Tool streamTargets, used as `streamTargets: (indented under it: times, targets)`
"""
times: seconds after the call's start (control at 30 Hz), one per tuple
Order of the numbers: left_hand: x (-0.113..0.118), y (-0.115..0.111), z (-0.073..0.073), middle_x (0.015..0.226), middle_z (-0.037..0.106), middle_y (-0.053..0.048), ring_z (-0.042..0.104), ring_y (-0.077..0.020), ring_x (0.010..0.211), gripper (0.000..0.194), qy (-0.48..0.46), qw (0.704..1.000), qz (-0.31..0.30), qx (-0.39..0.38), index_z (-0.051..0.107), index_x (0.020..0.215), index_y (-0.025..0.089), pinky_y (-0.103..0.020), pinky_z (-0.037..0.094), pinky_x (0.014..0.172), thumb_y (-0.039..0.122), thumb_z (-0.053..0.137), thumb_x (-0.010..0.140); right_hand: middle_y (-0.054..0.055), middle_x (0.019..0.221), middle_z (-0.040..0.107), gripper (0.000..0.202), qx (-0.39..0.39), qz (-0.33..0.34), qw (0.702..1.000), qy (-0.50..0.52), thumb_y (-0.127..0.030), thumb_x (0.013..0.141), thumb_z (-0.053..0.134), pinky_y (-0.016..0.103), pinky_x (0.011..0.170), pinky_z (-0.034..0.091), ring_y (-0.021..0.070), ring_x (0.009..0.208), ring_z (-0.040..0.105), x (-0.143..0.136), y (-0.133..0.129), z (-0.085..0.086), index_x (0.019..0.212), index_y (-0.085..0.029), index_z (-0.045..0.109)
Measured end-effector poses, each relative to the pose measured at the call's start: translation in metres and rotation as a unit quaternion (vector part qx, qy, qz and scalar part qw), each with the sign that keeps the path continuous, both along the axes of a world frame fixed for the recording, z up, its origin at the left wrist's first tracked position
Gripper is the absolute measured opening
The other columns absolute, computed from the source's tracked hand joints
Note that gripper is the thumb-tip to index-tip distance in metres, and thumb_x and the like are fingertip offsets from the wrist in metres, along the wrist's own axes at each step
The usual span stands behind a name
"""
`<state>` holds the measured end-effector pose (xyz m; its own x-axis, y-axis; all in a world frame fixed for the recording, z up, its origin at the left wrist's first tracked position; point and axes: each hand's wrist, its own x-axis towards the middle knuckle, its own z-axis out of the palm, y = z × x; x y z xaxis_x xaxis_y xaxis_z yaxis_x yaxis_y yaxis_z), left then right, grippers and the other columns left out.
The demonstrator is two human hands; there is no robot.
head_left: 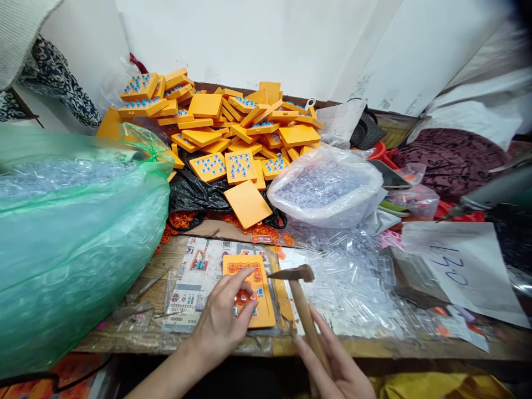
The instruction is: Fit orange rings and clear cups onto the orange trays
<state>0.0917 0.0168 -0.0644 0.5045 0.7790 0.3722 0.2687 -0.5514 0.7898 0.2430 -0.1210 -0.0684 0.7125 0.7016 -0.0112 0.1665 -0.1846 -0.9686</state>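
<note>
A yellow-orange plastic board [266, 316] lies flat on a printed sheet at the front of the bench. Orange transparent rings sit on it in rows, and a few blue pieces show at its right side. Over the board's left part is my left hand [224, 307], thumb and a curled finger closed around an orange ring [243, 299]. Gripped by its wooden handle, a small hammer [306, 316] is in my right hand [332, 354]. The hammer head is raised beside the board's right edge, its pointed end toward the board.
Many yellow-orange boards [203, 105] with blue pieces are heaped at the back. On the left bulges a green bag [103, 238] of clear plastic parts. A white bag [282, 197] and loose clear tubes [353, 282] lie to the right, near a paper [461, 266] marked 130.
</note>
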Motion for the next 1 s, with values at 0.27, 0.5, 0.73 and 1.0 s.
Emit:
streamTargets:
  times: [0.27, 0.5, 0.73, 1.0]
  targets:
    - [0.070, 0.051, 0.035, 0.094, 0.071, -0.011, 0.063, -0.0230, 0.093, 0.023, 0.205, 0.966, -0.115, 0.108, 0.070, 0.092, 0.013, -0.036, 0.051, 0.087, 0.007, 0.048, 0.085, -0.005, 0.062, 0.065, 0.089, 0.069, -0.082, 0.984, 0.140, -0.045, 0.068, 0.079, 0.019, 0.036, 0.038, 0.0076, 0.039, 0.043, 0.011, 0.048, 0.017, 0.145, -0.023, 0.040]
    - [0.131, 0.068, 0.023, 0.092, 0.071, -0.014, 0.068, -0.0276, 0.087, 0.026, 0.273, 0.946, -0.151, 0.085, 0.069, 0.075, 0.012, -0.038, 0.055, 0.077, -0.007, 0.055, 0.064, -0.004, 0.064, 0.066, 0.099, 0.078, -0.098, 0.976, 0.180, -0.046, 0.067, 0.080, 0.018, 0.035, 0.038, 0.0072, 0.038, 0.044, 0.017, 0.050, 0.013, 0.149, -0.020, 0.030]
    - [0.076, 0.099, 0.037, 0.096, 0.073, -0.006, 0.068, -0.0194, 0.089, 0.024, 0.219, 0.973, -0.061, 0.048, 0.068, 0.094, 0.017, -0.030, 0.054, 0.081, 0.008, 0.048, 0.084, -0.002, 0.066, 0.067, 0.097, 0.080, -0.078, 0.975, 0.190, -0.044, 0.069, 0.080, 0.019, 0.035, 0.040, 0.0079, 0.038, 0.046, 0.021, 0.048, 0.008, 0.149, -0.021, 0.030]
    - [0.009, 0.140, 0.015, 0.092, 0.067, -0.013, 0.063, -0.0256, 0.087, 0.022, 0.218, 0.972, 0.057, 0.063, 0.069, 0.081, 0.011, -0.037, 0.050, 0.081, 0.008, 0.047, 0.084, -0.004, 0.063, 0.068, 0.092, 0.071, -0.091, 0.978, 0.172, -0.041, 0.066, 0.082, 0.014, 0.036, 0.038, 0.0053, 0.038, 0.045, 0.014, 0.052, 0.016, 0.145, -0.022, 0.038]
